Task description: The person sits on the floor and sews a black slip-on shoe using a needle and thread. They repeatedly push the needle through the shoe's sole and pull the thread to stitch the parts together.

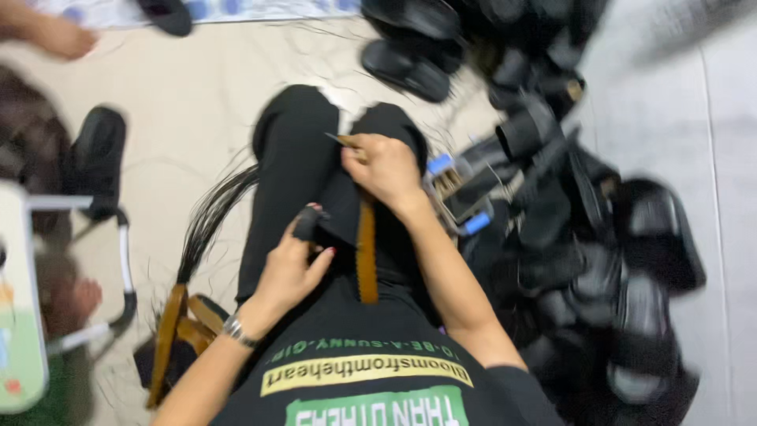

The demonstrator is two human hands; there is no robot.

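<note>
You worked under soft, even indoor light with only faint shadows on the pale floor (197, 102). Motion blur smeared the whole frame, worst at the right edge, where the pile of dark sandals (599, 252) lost all detail.

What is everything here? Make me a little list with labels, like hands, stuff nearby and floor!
Left hand: rests on the lap, a black cover on one finger, bracelet on the wrist
Right hand: pinches a thin tool, exact kind too blurred to tell
Brown strip: lies along the lap between the hands
Black hair bundle: on the floor at the person's left
Black sandals: piled at the right
Floor: pale, with loose strands
</note>
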